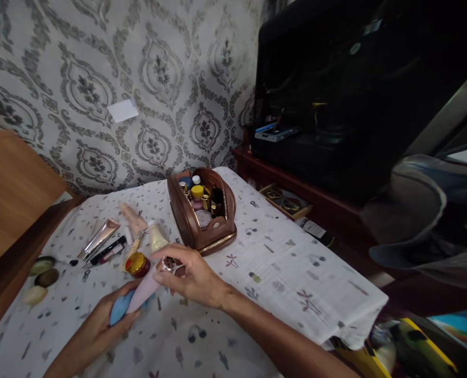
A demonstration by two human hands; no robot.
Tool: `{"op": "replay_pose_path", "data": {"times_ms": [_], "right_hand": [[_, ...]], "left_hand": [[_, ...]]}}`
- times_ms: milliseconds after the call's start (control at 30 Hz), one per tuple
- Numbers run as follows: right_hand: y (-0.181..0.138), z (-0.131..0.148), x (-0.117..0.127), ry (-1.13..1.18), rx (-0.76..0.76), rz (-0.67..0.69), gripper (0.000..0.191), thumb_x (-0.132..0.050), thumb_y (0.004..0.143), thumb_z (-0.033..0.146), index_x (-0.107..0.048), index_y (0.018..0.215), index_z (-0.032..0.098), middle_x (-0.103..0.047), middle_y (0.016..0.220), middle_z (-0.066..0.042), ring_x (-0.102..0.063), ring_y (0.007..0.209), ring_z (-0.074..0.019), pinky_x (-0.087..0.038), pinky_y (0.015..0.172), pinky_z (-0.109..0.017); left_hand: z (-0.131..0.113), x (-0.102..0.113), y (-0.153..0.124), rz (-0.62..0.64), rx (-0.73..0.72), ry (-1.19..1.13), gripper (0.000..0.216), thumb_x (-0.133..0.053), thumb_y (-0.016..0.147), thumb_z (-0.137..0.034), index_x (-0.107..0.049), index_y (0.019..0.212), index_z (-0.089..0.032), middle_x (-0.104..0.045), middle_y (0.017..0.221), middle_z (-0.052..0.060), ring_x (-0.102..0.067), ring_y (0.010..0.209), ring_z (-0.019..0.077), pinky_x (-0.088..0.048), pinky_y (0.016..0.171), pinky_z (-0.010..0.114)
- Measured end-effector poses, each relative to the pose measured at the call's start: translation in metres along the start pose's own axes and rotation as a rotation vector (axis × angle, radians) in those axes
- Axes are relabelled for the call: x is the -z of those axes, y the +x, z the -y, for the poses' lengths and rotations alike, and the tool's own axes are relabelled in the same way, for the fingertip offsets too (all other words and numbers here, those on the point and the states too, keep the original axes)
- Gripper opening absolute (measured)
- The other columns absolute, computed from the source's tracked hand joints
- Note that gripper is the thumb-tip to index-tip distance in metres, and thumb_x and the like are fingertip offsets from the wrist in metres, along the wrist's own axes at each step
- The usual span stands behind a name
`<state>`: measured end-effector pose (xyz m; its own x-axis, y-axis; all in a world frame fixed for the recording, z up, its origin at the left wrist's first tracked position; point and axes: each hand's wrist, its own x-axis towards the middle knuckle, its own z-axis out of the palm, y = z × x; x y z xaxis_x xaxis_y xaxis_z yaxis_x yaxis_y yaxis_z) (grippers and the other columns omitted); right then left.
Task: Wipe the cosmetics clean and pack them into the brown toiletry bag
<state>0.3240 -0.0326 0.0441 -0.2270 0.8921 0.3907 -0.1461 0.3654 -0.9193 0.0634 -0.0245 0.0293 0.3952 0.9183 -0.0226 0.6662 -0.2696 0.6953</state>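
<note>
My left hand (101, 325) is closed around a blue cloth (120, 310) and the lower end of a pink cosmetic tube (142, 291). My right hand (192, 278) pinches the tube's silver cap (167, 263) with its fingertips. Both hands hover over a white patterned cloth (276, 262) that covers the table. Just beyond them stands an open brown cosmetic bag (186, 215) filled with several small jars and bottles.
To the left of the bag lie several tubes and pencils (99, 239), a red jar with a gold lid (137, 264) and three small round pots (44, 275). A dark wooden shelf (296, 189) with a black television stands at the right. Patterned wallpaper lies behind.
</note>
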Motion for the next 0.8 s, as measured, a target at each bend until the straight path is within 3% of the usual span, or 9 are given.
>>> {"op": "replay_pose_path", "data": {"times_ms": [100, 233, 333, 433, 533, 700, 800], "right_hand": [[-0.012, 0.007, 0.017, -0.049, 0.011, 0.048, 0.021, -0.071, 0.081, 0.038, -0.065, 0.091, 0.02, -0.058, 0.086, 0.0, -0.054, 0.07, -0.0115, -0.044, 0.06, -0.022], [-0.027, 0.008, 0.024, -0.029, -0.109, -0.065, 0.027, -0.073, 0.08, 0.041, -0.056, 0.079, 0.02, -0.052, 0.073, 0.004, -0.048, 0.058, -0.0095, -0.037, 0.052, -0.022], [-0.033, 0.009, 0.023, -0.166, -0.076, -0.178, 0.027, -0.071, 0.081, 0.035, -0.051, 0.071, 0.02, -0.048, 0.068, 0.005, -0.045, 0.062, -0.0103, -0.036, 0.057, -0.023], [-0.038, 0.013, 0.026, -0.21, -0.065, -0.239, 0.028, -0.07, 0.081, 0.031, -0.048, 0.067, 0.02, -0.047, 0.066, 0.005, -0.045, 0.063, -0.0103, -0.035, 0.058, -0.023], [-0.043, 0.021, 0.038, -0.118, -0.134, -0.307, 0.026, -0.07, 0.082, 0.036, -0.053, 0.073, 0.019, -0.049, 0.065, 0.004, -0.047, 0.059, -0.0099, -0.038, 0.054, -0.022], [-0.049, 0.032, 0.056, 0.145, -0.209, -0.316, 0.03, -0.067, 0.086, 0.047, -0.056, 0.087, 0.018, -0.054, 0.065, 0.004, -0.056, 0.052, -0.01, -0.048, 0.047, -0.021], [-0.052, 0.031, 0.062, 0.099, -0.127, -0.365, 0.031, -0.064, 0.09, 0.043, -0.059, 0.109, 0.019, -0.06, 0.08, 0.0, -0.06, 0.055, -0.0096, -0.052, 0.046, -0.02]], "left_hand": [[-0.004, 0.005, 0.0, 0.031, -0.019, 0.059, 0.046, -0.061, 0.086, -0.051, -0.067, 0.126, -0.03, -0.078, 0.101, 0.003, -0.074, 0.085, 0.0277, -0.063, 0.076, 0.038], [-0.035, -0.012, 0.013, 0.014, -0.222, 0.209, 0.037, -0.058, 0.09, -0.044, -0.068, 0.123, -0.031, -0.072, 0.122, 0.005, -0.068, 0.113, 0.0284, -0.056, 0.096, 0.038], [-0.063, -0.036, 0.025, -0.032, -0.372, 0.277, 0.04, -0.053, 0.094, -0.04, -0.063, 0.13, -0.029, -0.072, 0.121, 0.008, -0.07, 0.109, 0.0261, -0.058, 0.091, 0.034], [-0.077, -0.051, 0.034, -0.06, -0.454, 0.278, 0.039, -0.055, 0.093, -0.04, -0.062, 0.13, -0.028, -0.074, 0.116, 0.008, -0.071, 0.102, 0.0254, -0.059, 0.087, 0.032], [-0.074, -0.05, 0.039, -0.03, -0.352, 0.255, 0.036, -0.058, 0.091, -0.041, -0.064, 0.124, -0.028, -0.074, 0.111, 0.006, -0.071, 0.096, 0.024, -0.058, 0.081, 0.03], [-0.07, -0.041, 0.038, 0.106, -0.075, -0.013, 0.032, -0.06, 0.088, -0.05, -0.069, 0.086, -0.019, -0.064, 0.068, 0.0, -0.06, 0.059, 0.015, -0.051, 0.057, 0.022], [-0.079, -0.049, 0.034, 0.149, 0.099, -0.24, 0.042, -0.068, 0.079, -0.059, -0.066, 0.077, -0.017, -0.059, 0.06, -0.001, -0.057, 0.053, 0.0136, -0.049, 0.052, 0.021]]}}
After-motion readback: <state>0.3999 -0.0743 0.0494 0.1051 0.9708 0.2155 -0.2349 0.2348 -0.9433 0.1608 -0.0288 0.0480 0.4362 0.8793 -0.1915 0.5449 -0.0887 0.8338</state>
